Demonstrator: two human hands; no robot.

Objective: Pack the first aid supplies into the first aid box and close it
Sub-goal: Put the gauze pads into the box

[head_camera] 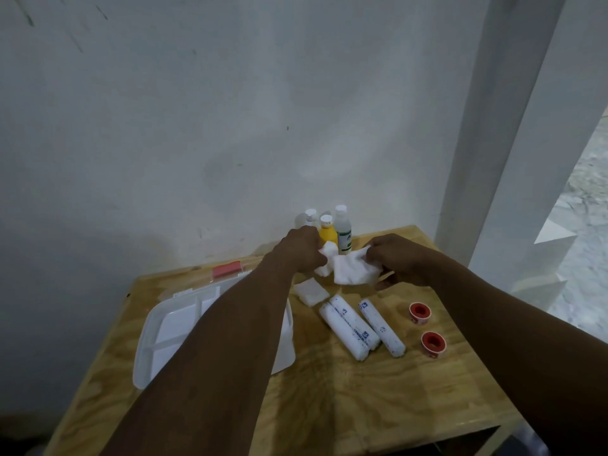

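The white first aid box [154, 343] lies open on the left of the wooden table [345, 399], its divided tray showing under my left forearm. My left hand [301, 250] is closed on a small white gauze pad [327, 255]. My right hand [399, 260] pinches a larger gauze pad [353, 269] beside it, above the table's far side. Another gauze pad [311, 291] lies flat below my hands. Three wrapped bandage rolls [360, 327] lie side by side in the middle. Two red tape rolls [420, 312] [433, 343] sit to their right.
Three bottles stand at the table's far edge against the wall: a white-capped one [310, 217], a yellow one [327, 232] and a clear one [342, 225]. A red latch [227, 269] marks the box's far side. A white pillar [500, 126] rises at right.
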